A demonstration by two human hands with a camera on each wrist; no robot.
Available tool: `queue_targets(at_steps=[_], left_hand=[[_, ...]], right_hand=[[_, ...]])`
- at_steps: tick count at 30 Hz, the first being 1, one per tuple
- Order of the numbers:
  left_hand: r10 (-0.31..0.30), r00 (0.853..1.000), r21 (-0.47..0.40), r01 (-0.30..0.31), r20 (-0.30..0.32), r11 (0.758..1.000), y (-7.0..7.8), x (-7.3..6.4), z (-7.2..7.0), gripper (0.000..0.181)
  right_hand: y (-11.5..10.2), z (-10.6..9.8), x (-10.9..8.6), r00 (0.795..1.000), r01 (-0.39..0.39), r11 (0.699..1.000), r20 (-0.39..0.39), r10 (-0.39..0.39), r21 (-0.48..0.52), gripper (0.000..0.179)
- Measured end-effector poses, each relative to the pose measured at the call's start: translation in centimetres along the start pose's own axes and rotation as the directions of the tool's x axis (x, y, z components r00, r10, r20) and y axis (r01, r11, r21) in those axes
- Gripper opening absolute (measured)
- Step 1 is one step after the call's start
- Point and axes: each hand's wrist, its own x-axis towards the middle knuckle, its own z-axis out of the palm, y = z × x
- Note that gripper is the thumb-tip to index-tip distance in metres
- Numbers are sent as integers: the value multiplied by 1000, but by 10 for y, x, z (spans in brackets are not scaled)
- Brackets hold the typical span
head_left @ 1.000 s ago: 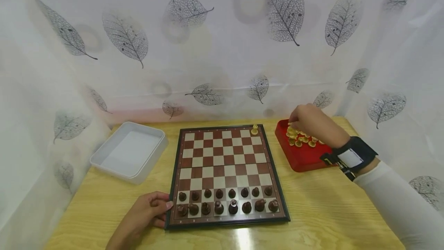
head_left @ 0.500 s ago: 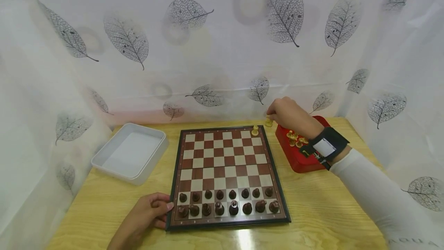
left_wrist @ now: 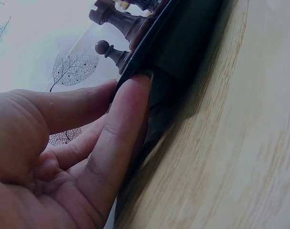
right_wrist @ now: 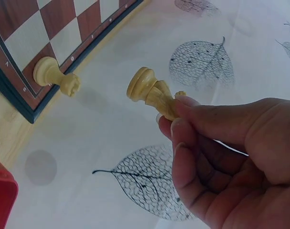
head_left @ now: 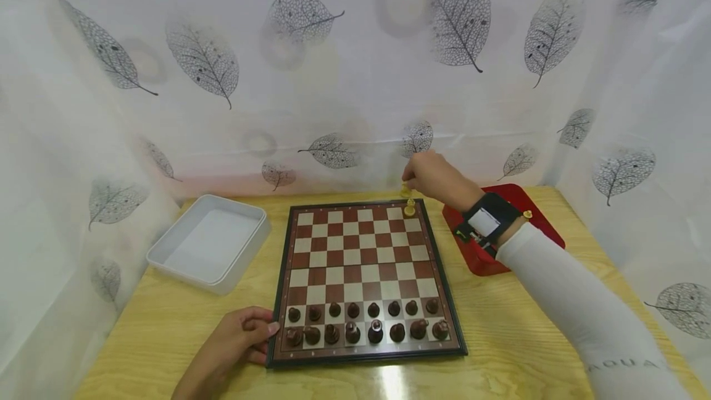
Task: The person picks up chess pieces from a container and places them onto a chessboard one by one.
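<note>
My right hand [head_left: 436, 176] pinches a cream chess knight [right_wrist: 156, 98] by its top between thumb and fingertips. It hovers just behind the far right corner of the chessboard [head_left: 352, 274], base pointing away from the fingers. A cream rook [right_wrist: 51, 74] stands on that corner square. At the board's near left edge, my left hand [head_left: 236, 338] grips the dark rim, with thumb and fingers around it in the left wrist view. Two rows of dark pieces stand along the near side, among them a dark rook [left_wrist: 118, 19] and a dark pawn [left_wrist: 113, 55].
A red tray [head_left: 480, 264] with cream pieces sits right of the board, partly hidden under my right forearm. On the left is a white tray [head_left: 208, 242]. Behind the wooden table [head_left: 516, 338] hangs a leaf-patterned curtain [head_left: 355, 79].
My right hand has lifted the knight out of the red tray and carried it left to the board's far right corner. The left hand keeps its grip on the rim.
</note>
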Motion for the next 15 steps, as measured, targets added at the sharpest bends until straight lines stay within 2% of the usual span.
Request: queue_targets(at_steps=[9, 15], left_hand=[[4, 1000, 11, -4, -7, 1000, 2, -1, 0, 55], [5, 1000, -4, -5, 9, 1000, 1, 0, -1, 56]], right_hand=[[-2, 16, 13, 999, -15, 1000, 44, 15, 9, 15], [0, 30, 18, 998, -26, 999, 57, 25, 22, 14]])
